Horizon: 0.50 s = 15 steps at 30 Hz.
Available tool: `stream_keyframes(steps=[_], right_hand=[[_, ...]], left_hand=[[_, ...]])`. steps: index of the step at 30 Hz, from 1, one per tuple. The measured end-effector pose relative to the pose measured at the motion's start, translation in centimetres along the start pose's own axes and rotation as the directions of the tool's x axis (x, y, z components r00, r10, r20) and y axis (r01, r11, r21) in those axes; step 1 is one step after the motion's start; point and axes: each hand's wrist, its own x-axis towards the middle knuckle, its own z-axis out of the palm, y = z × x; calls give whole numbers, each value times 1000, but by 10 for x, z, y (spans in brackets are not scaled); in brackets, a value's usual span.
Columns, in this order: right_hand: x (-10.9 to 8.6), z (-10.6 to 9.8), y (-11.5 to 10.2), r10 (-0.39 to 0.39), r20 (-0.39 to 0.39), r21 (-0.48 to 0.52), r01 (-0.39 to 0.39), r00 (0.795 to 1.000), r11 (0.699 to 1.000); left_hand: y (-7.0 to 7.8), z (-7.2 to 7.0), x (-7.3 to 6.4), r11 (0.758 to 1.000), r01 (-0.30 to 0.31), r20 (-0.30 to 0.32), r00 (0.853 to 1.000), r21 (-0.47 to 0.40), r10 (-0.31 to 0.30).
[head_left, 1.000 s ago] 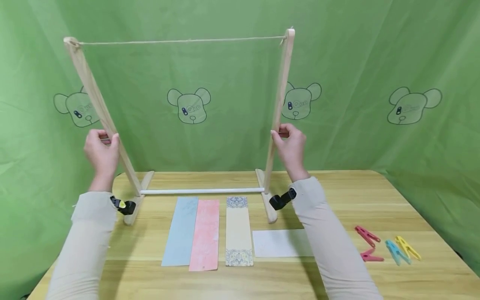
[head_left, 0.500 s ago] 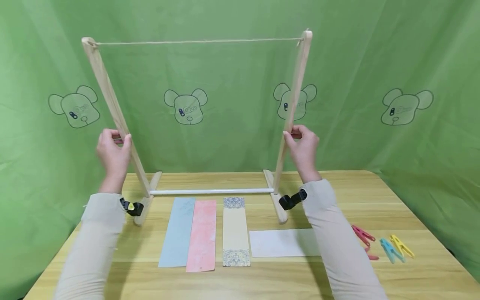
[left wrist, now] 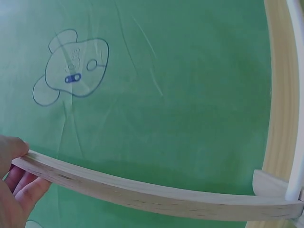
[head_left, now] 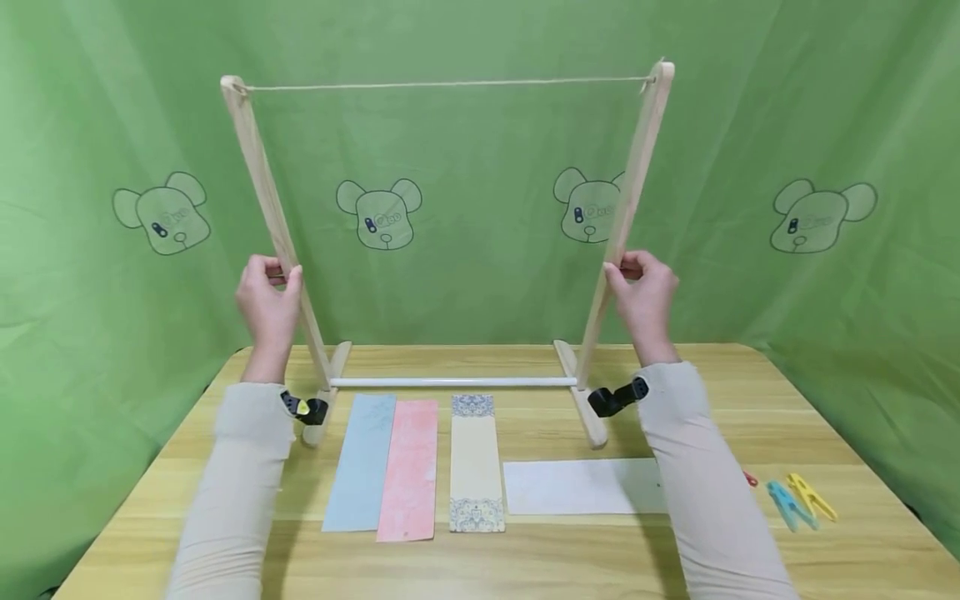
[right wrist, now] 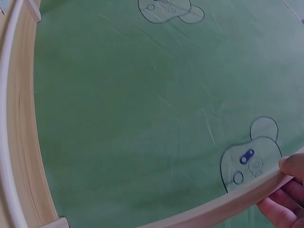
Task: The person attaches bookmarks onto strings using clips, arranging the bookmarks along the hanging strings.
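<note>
A wooden stand with two tall posts (head_left: 264,179) stands at the back of the table. A string (head_left: 450,83) is tied between the post tops, and a white rod (head_left: 453,382) joins them low down. My left hand (head_left: 272,304) grips the left post about midway up, thumb on the near side. The right hand (head_left: 647,296) pinches the right post at a similar height. In the left wrist view, the fingers (left wrist: 33,190) curl round the post's edge. The right wrist view has thumb and fingers (right wrist: 278,211) on the other post.
In front of the stand lie a blue strip (head_left: 360,462), a pink strip (head_left: 408,471), a patterned cream strip (head_left: 474,462) and a white strip (head_left: 577,486). Blue (head_left: 791,504) and yellow (head_left: 812,497) clothespins lie at the right, with a red one partly behind the sleeve. A green cloth (head_left: 480,292) hangs behind.
Both hands have shifted the stand to the right along the table, still holding its posts. The right sleeve now covers most of the red clothespins. The paper strips have stayed in place.
</note>
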Motion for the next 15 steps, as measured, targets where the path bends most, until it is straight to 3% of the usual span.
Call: stream_keyframes(steps=[15], right_hand=[[8, -25, 13, 19, -10, -30, -19, 1000, 999]], left_hand=[[16, 20, -12, 997, -30, -6, 1000, -71, 30]])
